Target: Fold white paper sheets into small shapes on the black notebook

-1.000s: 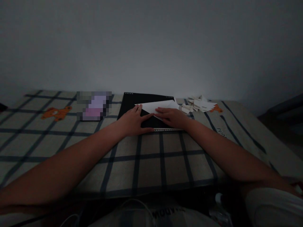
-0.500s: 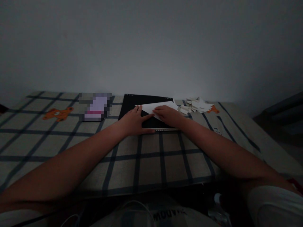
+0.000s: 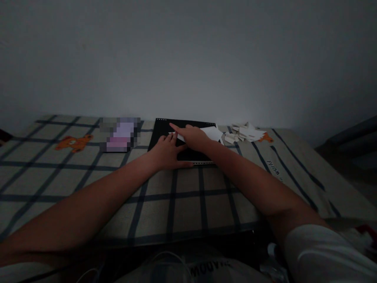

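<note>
**Handling a white sheet (image 3: 214,133) on a black pad (image 3: 196,155)**

The sheet lies across the pad, its right end reaching the pad's right edge and its middle covered by the hands. The left hand (image 3: 165,152) rests palm down, fingers spread, with the longer fingertips at the sheet's left tip and the thumb along the pad's near edge; it presses rather than grasps. The right hand (image 3: 194,137) lies over the middle of the sheet, index finger extended leftward past the left fingertips, the other fingers bent; whether these pinch the paper cannot be told. Rows of small holes line the pad's near and far edges. Just right of the sheet, a loose heap of paper scraps (image 3: 247,133) partly overlies an orange bear print (image 3: 266,137). To the left, apart from the pad, lies a phone-like object (image 3: 120,135), its surface blurred into blocks. All rest upon a checked cloth (image 3: 187,192), before a plain grey wall (image 3: 188,59).
</note>
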Action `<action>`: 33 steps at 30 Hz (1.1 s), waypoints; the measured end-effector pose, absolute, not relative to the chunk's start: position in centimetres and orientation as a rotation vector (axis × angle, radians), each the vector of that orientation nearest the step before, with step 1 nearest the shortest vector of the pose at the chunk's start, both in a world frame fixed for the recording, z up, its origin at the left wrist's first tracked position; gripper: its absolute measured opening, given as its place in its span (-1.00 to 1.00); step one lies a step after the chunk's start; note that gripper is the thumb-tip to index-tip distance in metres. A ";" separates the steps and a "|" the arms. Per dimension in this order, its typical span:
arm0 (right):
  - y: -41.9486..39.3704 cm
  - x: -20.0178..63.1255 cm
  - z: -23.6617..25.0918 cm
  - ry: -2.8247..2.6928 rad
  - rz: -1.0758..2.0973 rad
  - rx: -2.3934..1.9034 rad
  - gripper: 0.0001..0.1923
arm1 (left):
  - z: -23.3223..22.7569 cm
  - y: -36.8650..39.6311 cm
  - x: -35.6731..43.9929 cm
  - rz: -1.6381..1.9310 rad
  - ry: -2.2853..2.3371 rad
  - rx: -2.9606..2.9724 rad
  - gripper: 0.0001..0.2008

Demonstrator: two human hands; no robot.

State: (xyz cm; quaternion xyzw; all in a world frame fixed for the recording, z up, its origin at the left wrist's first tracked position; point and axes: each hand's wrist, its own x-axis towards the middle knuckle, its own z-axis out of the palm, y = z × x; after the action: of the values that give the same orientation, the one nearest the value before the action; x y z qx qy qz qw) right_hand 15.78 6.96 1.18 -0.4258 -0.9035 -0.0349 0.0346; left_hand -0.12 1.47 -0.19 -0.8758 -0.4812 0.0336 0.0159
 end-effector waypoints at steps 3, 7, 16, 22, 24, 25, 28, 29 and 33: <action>7.0 15.7 1.3 -2.759 -0.062 -1.308 -0.26 | -0.1 1.4 -0.1 0.109 -1.495 -2.724 -0.05; 7.1 15.7 1.1 -2.741 -0.019 -1.303 -0.28 | 0.0 1.3 0.0 0.103 -1.497 -2.734 -0.05; 8.3 15.3 1.1 -2.784 0.075 -1.183 -0.27 | -0.4 1.4 -0.2 0.063 -1.482 -2.734 -0.07; 9.2 14.5 1.0 -2.809 0.108 -1.107 -0.24 | -0.4 1.4 -0.2 0.056 -1.472 -2.712 -0.09; 9.2 14.4 0.8 -2.809 0.083 -1.117 -0.25 | -0.4 1.3 -0.1 0.051 -1.470 -2.708 -0.08; 9.2 14.5 0.8 -2.810 0.068 -1.119 -0.25 | -0.3 1.3 -0.1 0.052 -1.472 -2.706 -0.08; 9.0 15.0 0.9 -2.829 0.052 -1.094 -0.22 | -0.2 1.2 0.0 0.061 -1.490 -2.708 -0.08; 8.9 15.2 1.0 -2.836 0.060 -1.089 -0.22 | -0.2 1.2 0.0 0.060 -1.494 -2.710 -0.08; 8.2 15.9 1.2 -2.814 0.098 -1.155 -0.26 | -0.2 1.2 0.0 0.061 -1.497 -2.719 -0.07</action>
State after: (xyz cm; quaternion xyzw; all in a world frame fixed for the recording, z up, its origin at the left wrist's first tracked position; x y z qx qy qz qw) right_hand 15.88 8.17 1.20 -0.3790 -0.9235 0.0323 0.0492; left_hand 0.03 1.22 -0.17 -0.8757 -0.4821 0.0197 0.0189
